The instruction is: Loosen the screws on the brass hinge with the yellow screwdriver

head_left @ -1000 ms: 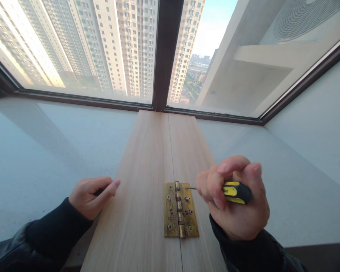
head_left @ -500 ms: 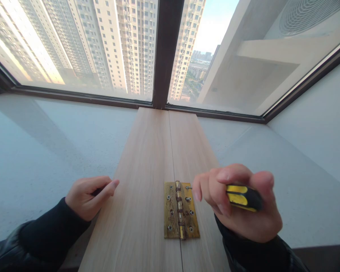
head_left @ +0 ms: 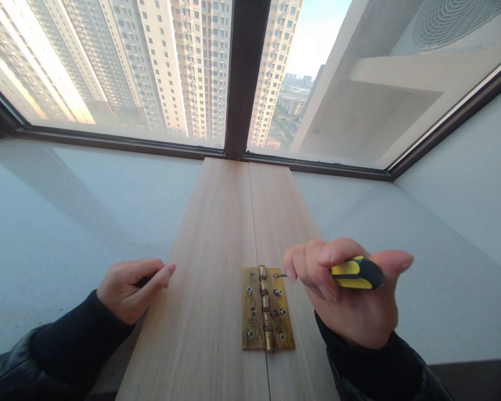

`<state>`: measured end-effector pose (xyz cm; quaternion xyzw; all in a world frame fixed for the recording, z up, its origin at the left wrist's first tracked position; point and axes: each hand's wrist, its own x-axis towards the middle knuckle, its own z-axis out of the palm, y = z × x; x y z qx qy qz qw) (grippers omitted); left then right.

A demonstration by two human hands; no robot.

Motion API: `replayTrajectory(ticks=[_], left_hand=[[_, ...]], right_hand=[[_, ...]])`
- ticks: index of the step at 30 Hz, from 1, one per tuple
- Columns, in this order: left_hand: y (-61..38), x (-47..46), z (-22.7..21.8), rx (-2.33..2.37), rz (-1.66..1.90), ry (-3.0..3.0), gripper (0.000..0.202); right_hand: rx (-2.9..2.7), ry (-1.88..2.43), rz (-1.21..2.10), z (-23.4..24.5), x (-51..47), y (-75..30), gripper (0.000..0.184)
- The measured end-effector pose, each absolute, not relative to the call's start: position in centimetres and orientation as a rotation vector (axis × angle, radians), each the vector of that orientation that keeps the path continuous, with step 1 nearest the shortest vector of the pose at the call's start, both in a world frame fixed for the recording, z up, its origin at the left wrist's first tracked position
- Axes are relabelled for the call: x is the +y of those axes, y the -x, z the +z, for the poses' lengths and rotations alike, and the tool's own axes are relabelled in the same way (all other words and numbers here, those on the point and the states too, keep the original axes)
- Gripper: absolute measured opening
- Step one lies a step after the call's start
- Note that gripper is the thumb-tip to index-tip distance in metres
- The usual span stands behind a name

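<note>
A brass hinge (head_left: 267, 309) lies flat across the seam of two light wooden boards (head_left: 217, 250) that run toward the window. My right hand (head_left: 350, 298) is wrapped round a yellow and black screwdriver (head_left: 356, 273); its thin tip rests at the top right screw of the hinge. My left hand (head_left: 129, 288) sits at the left edge of the left board, fingers curled with the tips on the wood. It holds nothing that I can see. Both arms are in black sleeves.
The boards lie on a pale grey windowsill (head_left: 79, 223). A dark window frame (head_left: 237, 78) stands at the far end, with tall buildings beyond the glass. A white wall (head_left: 471, 167) rises on the right.
My right hand has turned on the screwdriver, the handle rising slightly and the fingers shifting round it. The left hand and the hinge have stayed put.
</note>
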<state>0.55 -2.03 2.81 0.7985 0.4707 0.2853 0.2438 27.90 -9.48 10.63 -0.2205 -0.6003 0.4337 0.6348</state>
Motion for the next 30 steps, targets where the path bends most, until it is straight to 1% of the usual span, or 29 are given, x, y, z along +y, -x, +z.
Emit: replayTrajectory(ticks=[2, 4, 9, 11, 13, 15, 18, 22, 23, 25, 30], left_hand=[[-0.5, -2.0, 2.8, 1.288, 0.778, -2.178, 0.047], [-0.5, -2.0, 2.7, 1.284, 0.775, -2.172, 0.047], [-0.5, -2.0, 2.7, 1.279, 0.776, -2.158, 0.048], [-0.5, -2.0, 2.7, 1.28, 0.78, -2.155, 0.048], [-0.5, -2.0, 2.7, 1.282, 0.778, -2.156, 0.047], [-0.5, -2.0, 2.7, 1.285, 0.776, -2.159, 0.047], [-0.5, -1.9, 2.7, 1.288, 0.772, -2.165, 0.047], [-0.5, -2.0, 2.9, 1.288, 0.766, -2.171, 0.047], [-0.6, -2.0, 2.9, 1.286, 0.763, -2.172, 0.047], [-0.6, -2.1, 3.1, 1.285, 0.758, -2.175, 0.046], [-0.6, -2.0, 3.2, 1.278, 0.761, -2.188, 0.046]], right_hand=[[-1.348, 0.524, 1.049, 10.8, -9.8, -27.5, 0.052], [-1.337, 0.558, 1.073, 10.8, -10.2, -27.4, 0.049], [-1.329, 0.585, 0.904, 10.3, -9.8, -27.8, 0.037], [-1.298, 0.579, 0.874, 10.4, -9.4, -27.8, 0.043], [-1.286, 0.56, 0.907, 10.7, -9.2, -27.6, 0.051], [-1.291, 0.557, 0.954, 11.0, -9.4, -27.4, 0.055], [-1.31, 0.605, 0.954, 11.0, -9.9, -27.3, 0.046], [-1.307, 0.63, 0.821, 10.2, -10.0, -27.7, 0.031], [-1.292, 0.628, 0.801, 10.0, -9.9, -27.8, 0.03], [-1.28, 0.619, 0.792, 9.8, -9.5, -27.9, 0.033], [-1.235, 0.565, 0.864, 10.5, -9.3, -27.5, 0.036]])
